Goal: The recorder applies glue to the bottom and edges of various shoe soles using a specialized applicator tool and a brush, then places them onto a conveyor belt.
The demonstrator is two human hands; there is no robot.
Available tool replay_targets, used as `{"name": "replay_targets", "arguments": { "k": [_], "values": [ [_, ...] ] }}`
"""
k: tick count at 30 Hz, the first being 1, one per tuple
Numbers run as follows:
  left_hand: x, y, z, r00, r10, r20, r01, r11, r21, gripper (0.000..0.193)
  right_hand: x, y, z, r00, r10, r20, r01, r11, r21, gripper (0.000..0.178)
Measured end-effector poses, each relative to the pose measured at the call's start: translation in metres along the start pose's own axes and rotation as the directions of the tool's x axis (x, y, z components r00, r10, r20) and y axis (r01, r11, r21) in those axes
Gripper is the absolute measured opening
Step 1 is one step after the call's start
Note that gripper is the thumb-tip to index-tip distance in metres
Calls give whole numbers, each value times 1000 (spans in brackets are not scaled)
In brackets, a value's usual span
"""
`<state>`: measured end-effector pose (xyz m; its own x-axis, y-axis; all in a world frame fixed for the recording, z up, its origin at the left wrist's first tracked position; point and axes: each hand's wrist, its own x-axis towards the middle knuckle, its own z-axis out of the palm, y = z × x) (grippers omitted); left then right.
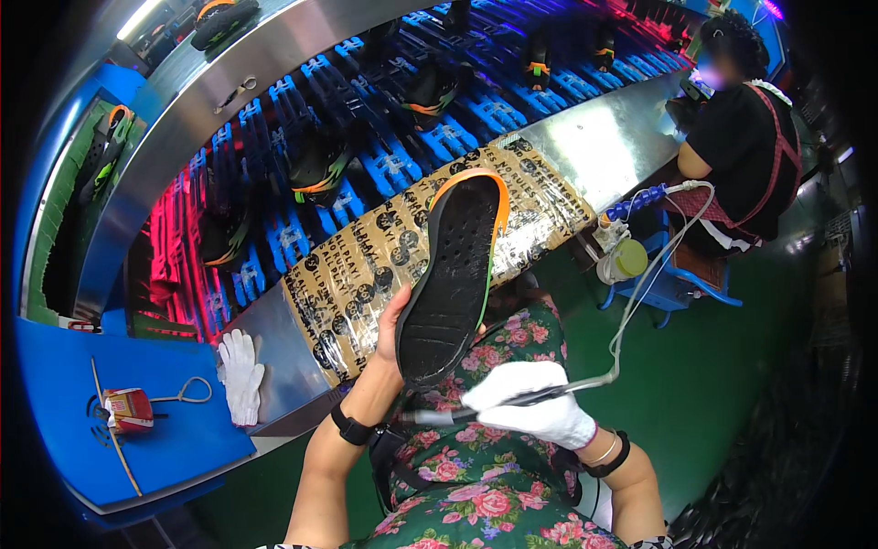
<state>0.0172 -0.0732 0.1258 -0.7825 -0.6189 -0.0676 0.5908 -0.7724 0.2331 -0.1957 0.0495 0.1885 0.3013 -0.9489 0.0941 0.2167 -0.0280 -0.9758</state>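
Note:
My left hand (391, 320) grips a black shoe sole (448, 274) by its lower left edge, thumb along the side and the other fingers hidden beneath it. Small holes dot the upper part of the sole, and an orange and green rim runs round its far end and right side. My right hand (540, 403), in a white glove, is closed round a pen-like tool (441, 416) with a pale cord (622, 343) running from it. The tool points left, just below the near end of the sole, apart from it.
A cardboard sheet (366, 265) covers the metal ledge in front of me. Beyond it, a blue-lit conveyor (384, 165) carries several black shoes. A white glove (240, 375) and a small red box (128, 410) lie at left. A person (741, 137) sits at right near a pale container (626, 261).

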Motion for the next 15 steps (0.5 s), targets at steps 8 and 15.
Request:
{"name": "replay_targets", "arguments": {
  "k": [8, 15],
  "values": [
    [-6, -20, 7, 979, -1, -205, 67, 947, 315, 81, 15, -20, -38, 908, -147, -392, 343, 796, 498, 17],
    [2, -45, 13, 983, -171, -67, 174, 983, 51, 71, 73, -64, -35, 941, -163, -298, 308, 779, 546, 27]
  ]
}}
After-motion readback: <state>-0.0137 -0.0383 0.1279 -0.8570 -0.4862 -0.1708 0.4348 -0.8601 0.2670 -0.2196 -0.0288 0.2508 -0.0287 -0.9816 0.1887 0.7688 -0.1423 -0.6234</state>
